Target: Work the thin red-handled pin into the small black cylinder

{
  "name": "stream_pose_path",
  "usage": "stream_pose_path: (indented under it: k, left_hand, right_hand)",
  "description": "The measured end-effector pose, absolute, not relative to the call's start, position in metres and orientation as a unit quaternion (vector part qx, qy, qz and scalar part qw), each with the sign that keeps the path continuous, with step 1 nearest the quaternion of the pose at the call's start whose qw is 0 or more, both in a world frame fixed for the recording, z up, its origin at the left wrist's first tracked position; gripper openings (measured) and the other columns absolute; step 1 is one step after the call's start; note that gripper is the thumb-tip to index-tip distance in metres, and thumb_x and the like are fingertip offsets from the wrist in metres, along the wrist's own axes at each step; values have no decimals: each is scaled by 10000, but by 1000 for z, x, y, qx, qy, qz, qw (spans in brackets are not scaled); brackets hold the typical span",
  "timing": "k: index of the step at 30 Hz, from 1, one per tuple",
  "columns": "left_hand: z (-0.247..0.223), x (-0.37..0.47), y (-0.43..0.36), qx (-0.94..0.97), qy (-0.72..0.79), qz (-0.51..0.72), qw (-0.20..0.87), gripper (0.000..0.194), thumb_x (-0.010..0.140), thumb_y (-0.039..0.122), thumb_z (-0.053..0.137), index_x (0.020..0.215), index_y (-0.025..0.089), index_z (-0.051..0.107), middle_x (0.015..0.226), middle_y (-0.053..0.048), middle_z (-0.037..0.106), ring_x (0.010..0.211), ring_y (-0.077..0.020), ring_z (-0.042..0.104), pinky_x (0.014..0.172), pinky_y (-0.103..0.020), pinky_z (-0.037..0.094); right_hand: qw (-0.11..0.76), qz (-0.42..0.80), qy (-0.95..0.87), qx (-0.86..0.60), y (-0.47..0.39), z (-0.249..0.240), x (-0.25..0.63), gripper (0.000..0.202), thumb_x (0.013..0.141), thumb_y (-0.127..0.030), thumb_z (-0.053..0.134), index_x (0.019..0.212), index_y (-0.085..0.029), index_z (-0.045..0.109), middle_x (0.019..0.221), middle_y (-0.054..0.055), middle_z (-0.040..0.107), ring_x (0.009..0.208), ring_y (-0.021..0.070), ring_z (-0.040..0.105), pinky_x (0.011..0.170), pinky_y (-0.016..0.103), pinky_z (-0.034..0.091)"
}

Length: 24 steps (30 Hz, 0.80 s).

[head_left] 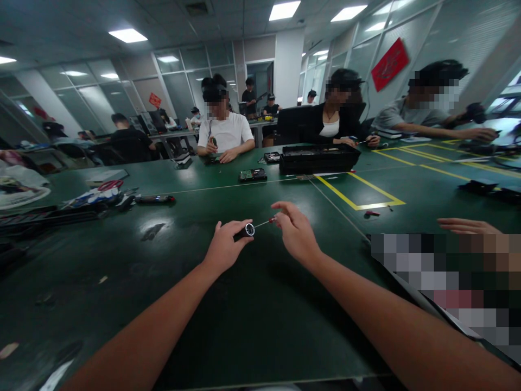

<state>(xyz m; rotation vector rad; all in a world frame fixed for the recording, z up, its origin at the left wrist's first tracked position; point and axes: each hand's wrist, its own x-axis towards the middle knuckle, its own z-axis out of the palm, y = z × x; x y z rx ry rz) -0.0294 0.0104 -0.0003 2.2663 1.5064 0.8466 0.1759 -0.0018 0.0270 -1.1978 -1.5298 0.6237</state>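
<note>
Between the thumb and fingers of my left hand (pixel 223 244) is a small black round part (pixel 240 233) with a bright silver ring facing me. My right hand (pixel 297 233) pinches the red end of a thin screwdriver (pixel 265 222). Its metal shaft points left, and the tip comes close to the ringed part. Whether the tip touches it I cannot tell. Both hands are held over the green table (pixel 260 315), near its middle.
A hard drive (pixel 252 175) and a long black housing (pixel 319 158) lie ahead. On the left are a dark pen-like tool (pixel 154 199), red-handled scissors (pixel 110 185) and loose parts. Co-workers sit across the table; another person's hand (pixel 468 225) is close on my right.
</note>
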Motion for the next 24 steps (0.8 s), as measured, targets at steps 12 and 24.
stream_pose_path:
  k: [12, 24]
  left_hand:
    - [-1, -29, 11, 792, 514, 296, 149, 414, 904, 254, 681, 1306, 333, 625, 1308, -27, 665, 1257, -268, 569, 1192, -681, 170]
    - [-4, -27, 18, 814, 483, 287, 149, 434, 895, 208, 690, 1322, 257, 633, 1263, -53, 673, 1173, -234, 601, 1052, -438, 462]
  right_hand:
    - [570, 314, -585, -485, 7, 14, 172, 221, 939, -401, 498, 1045, -222, 572, 829, 21, 625, 759, 190, 591, 702, 336, 463]
    - [610, 329, -488, -531, 19, 12, 180, 264, 957, -457, 475, 894, -223, 580, 760, 16, 607, 678, 179, 572, 642, 335, 469]
